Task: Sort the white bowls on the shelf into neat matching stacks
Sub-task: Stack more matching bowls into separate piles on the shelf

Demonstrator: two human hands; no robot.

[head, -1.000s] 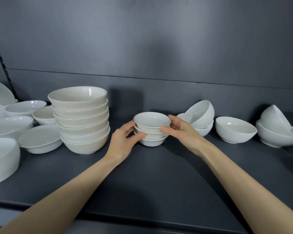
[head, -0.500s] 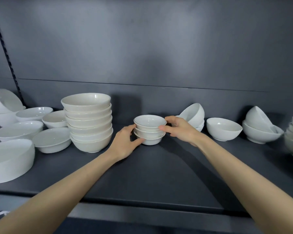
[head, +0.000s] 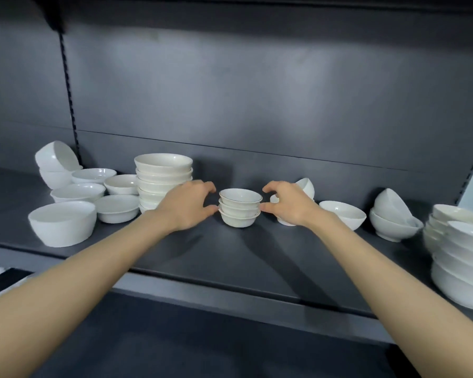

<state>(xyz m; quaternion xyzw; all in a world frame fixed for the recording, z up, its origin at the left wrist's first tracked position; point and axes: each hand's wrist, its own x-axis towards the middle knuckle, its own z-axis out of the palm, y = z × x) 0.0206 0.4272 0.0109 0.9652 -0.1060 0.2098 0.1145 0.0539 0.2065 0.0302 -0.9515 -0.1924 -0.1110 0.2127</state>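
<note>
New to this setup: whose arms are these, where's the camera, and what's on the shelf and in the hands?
No machine: a person's bare arms, filmed by one wide-angle camera worn on the head, looking down. The dark shelf holds white bowls: a tall stack left of centre, loose bowls on both sides, a small stack of three in the middle. The left hand and right hand flank it, thumbs at its sides, fingers curved clear of the rim; it rests on the shelf.

Dark grey back wall [head: 257, 91]
</note>
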